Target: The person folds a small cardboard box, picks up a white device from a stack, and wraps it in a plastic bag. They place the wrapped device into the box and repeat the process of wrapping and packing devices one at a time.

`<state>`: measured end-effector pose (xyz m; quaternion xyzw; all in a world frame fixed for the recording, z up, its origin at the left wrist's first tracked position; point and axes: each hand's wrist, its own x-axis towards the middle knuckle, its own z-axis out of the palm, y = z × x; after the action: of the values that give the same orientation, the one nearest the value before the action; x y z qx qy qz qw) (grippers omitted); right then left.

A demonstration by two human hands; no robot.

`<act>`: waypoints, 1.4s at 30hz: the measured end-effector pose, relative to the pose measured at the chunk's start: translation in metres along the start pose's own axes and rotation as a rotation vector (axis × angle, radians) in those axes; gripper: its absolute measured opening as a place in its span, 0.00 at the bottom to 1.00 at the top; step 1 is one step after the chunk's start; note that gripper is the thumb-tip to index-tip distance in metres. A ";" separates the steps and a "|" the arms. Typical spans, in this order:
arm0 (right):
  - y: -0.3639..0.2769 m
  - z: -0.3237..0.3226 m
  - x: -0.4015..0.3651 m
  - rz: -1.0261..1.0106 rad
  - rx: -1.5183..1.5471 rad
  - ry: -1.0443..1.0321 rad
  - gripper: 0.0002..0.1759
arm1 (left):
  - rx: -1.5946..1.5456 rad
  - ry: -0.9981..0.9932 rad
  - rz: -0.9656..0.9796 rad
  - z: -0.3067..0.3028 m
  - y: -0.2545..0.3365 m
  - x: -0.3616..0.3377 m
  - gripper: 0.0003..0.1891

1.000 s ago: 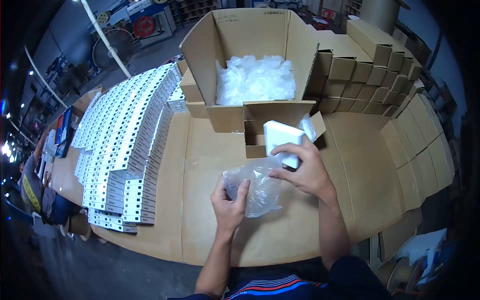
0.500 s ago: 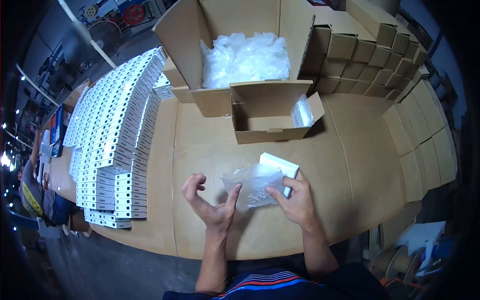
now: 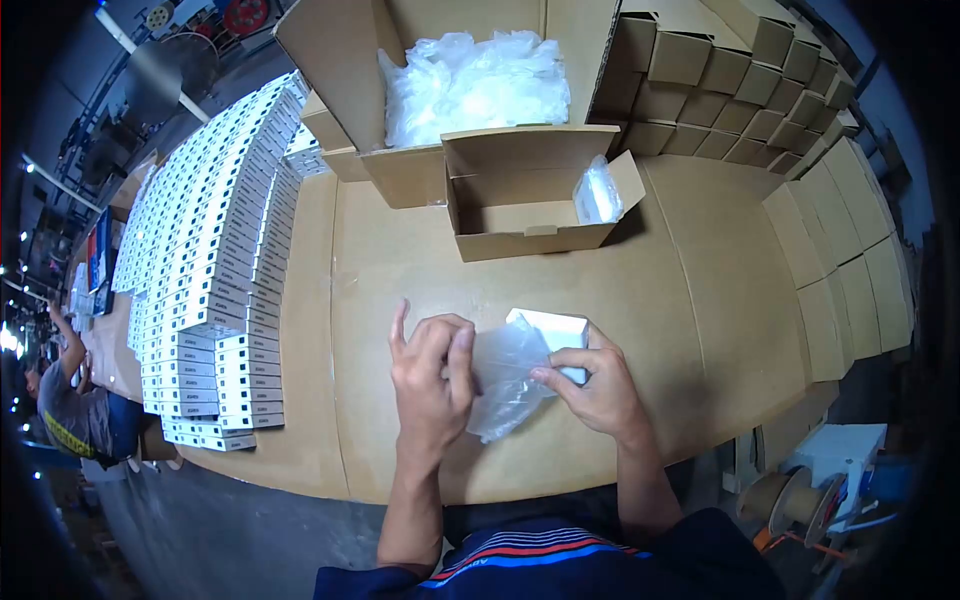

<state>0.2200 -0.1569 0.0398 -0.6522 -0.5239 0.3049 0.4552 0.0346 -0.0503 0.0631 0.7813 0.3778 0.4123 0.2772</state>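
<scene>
My left hand (image 3: 433,380) pinches the left edge of a clear plastic bag (image 3: 510,372), its little finger raised. On the right, my right hand (image 3: 595,385) grips the bag's other side together with a small white box (image 3: 550,335), whose lower part lies behind my fingers. Beyond the hands stands an open brown carton (image 3: 530,242) with a plastic-wrapped item (image 3: 599,195) at its right end. Behind that carton is a large open box (image 3: 410,180) full of clear plastic bags (image 3: 480,88).
Stacked white boxes (image 3: 200,250) fill the table's left side. Brown cartons (image 3: 690,100) are piled at the back right, with more (image 3: 845,240) along the right edge. A person (image 3: 75,400) is at the far left. A spool (image 3: 795,502) stands low at the right.
My left hand has closed from a spread pose onto the bag's edge. The bag hangs lower between the hands. The whole view has shifted slightly.
</scene>
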 end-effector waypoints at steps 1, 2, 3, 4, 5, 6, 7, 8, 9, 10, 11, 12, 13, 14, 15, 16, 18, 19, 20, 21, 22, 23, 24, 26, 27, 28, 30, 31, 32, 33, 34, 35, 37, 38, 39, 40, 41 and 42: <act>0.000 0.000 -0.002 0.016 -0.013 -0.013 0.11 | -0.081 -0.044 -0.091 -0.004 -0.003 0.002 0.15; -0.001 -0.001 -0.003 0.030 -0.026 -0.027 0.10 | -0.163 -0.084 -0.182 -0.009 -0.007 0.003 0.17; -0.002 0.000 -0.005 0.045 -0.038 -0.040 0.10 | -0.277 -0.027 -0.194 -0.006 -0.016 0.000 0.12; -0.002 0.002 -0.005 0.040 -0.021 0.001 0.09 | -0.391 0.031 -0.201 -0.003 -0.024 -0.003 0.12; -0.003 0.004 -0.004 0.032 -0.005 0.045 0.09 | -0.603 0.180 -0.158 0.009 -0.030 -0.003 0.18; -0.004 0.007 -0.005 0.028 0.011 0.087 0.09 | -0.813 0.329 -0.114 0.016 -0.036 -0.004 0.27; -0.004 0.008 -0.005 0.039 0.012 0.112 0.09 | -0.872 0.313 -0.205 0.017 -0.039 -0.013 0.46; -0.004 0.008 -0.005 0.049 0.013 0.136 0.09 | -0.894 0.166 -0.286 0.013 -0.039 -0.023 0.48; -0.004 0.009 -0.005 0.059 0.015 0.160 0.09 | -0.911 0.019 -0.366 0.008 -0.039 -0.033 0.50; -0.004 0.011 -0.005 0.029 -0.003 0.184 0.09 | -0.923 -0.129 -0.445 0.006 -0.039 -0.039 0.52; -0.003 0.014 -0.005 -0.002 -0.022 0.208 0.08 | -0.902 -0.172 -0.485 0.007 -0.039 -0.041 0.49; -0.002 0.015 -0.005 -0.030 -0.041 0.232 0.08 | -0.880 -0.217 -0.526 0.010 -0.037 -0.044 0.45; -0.003 0.015 -0.005 -0.047 -0.046 0.203 0.08 | -0.859 -0.260 -0.573 0.014 -0.033 -0.047 0.41; -0.004 0.016 -0.006 -0.065 -0.050 0.171 0.09 | -0.837 -0.301 -0.619 0.018 -0.029 -0.051 0.38; -0.005 0.016 -0.006 -0.087 -0.055 0.140 0.09 | -0.808 -0.244 -0.615 0.020 -0.023 -0.048 0.27; 0.001 0.017 -0.007 -0.069 0.073 0.156 0.10 | -0.740 -0.238 -0.556 0.020 -0.025 -0.048 0.27; 0.020 0.018 -0.012 -0.031 0.330 0.187 0.13 | -0.602 -0.226 -0.440 0.021 -0.032 -0.051 0.26; 0.009 0.001 -0.008 -0.053 0.283 0.118 0.15 | -0.624 -0.223 -0.435 0.021 -0.035 -0.051 0.26; 0.012 -0.010 -0.004 -0.076 0.246 0.165 0.18 | -0.645 -0.222 -0.431 0.021 -0.037 -0.051 0.25; 0.016 -0.020 -0.002 -0.097 0.209 0.216 0.21 | -0.667 -0.224 -0.426 0.021 -0.038 -0.050 0.25; 0.017 -0.026 0.000 -0.116 0.170 0.269 0.24 | -0.641 -0.237 -0.417 0.019 -0.039 -0.050 0.25; 0.008 -0.028 0.006 -0.171 0.297 0.317 0.27 | -0.616 -0.251 -0.408 0.018 -0.039 -0.049 0.26; -0.006 -0.029 0.012 -0.227 0.424 0.365 0.29 | -0.593 -0.265 -0.398 0.018 -0.039 -0.048 0.26; -0.022 -0.030 0.021 -0.347 0.545 0.387 0.33 | -0.573 -0.286 -0.410 0.018 -0.038 -0.049 0.26; -0.026 -0.031 0.025 -0.412 0.541 0.360 0.33 | -0.562 -0.293 -0.415 0.019 -0.038 -0.049 0.26; -0.031 -0.031 0.029 -0.474 0.539 0.330 0.34 | -0.570 -0.294 -0.420 0.019 -0.034 -0.049 0.26; -0.042 -0.035 0.037 -0.530 0.486 0.227 0.30 | -0.581 -0.290 -0.428 0.019 -0.026 -0.048 0.25; -0.042 -0.040 0.040 -0.555 0.420 0.137 0.30 | -0.570 -0.282 -0.404 0.021 -0.027 -0.048 0.24; -0.043 -0.043 0.044 -0.578 0.353 0.048 0.30 | -0.559 -0.275 -0.381 0.023 -0.029 -0.050 0.23; -0.047 -0.041 0.049 -0.616 0.367 -0.004 0.27 | -0.550 -0.268 -0.356 0.024 -0.031 -0.051 0.22; -0.051 -0.045 0.057 -0.643 0.287 -0.086 0.26 | -0.559 -0.258 -0.354 0.025 -0.033 -0.052 0.23; -0.056 -0.050 0.064 -0.669 0.206 -0.169 0.25 | -0.568 -0.248 -0.353 0.026 -0.034 -0.052 0.23; -0.069 -0.048 0.068 -0.616 0.165 -0.236 0.18 | -0.549 -0.242 -0.357 0.026 -0.033 -0.052 0.24; -0.069 -0.047 0.069 -0.611 0.102 -0.262 0.17 | -0.520 -0.246 -0.361 0.024 -0.031 -0.050 0.25; -0.068 -0.047 0.070 -0.604 0.039 -0.285 0.16 | -0.491 -0.253 -0.366 0.023 -0.030 -0.049 0.26; -0.065 -0.046 0.071 -0.597 -0.024 -0.308 0.15 | -0.492 -0.250 -0.377 0.024 -0.032 -0.051 0.26; -0.063 -0.039 0.069 -0.538 0.047 -0.288 0.13 | -0.491 -0.247 -0.389 0.025 -0.036 -0.055 0.27; -0.058 -0.033 0.067 -0.516 0.087 -0.276 0.14 | -0.489 -0.244 -0.401 0.025 -0.037 -0.056 0.28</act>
<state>0.2435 -0.0994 0.1115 -0.4298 -0.7156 0.2871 0.4698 0.0221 -0.0784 -0.0014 0.6454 0.3778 0.3313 0.5752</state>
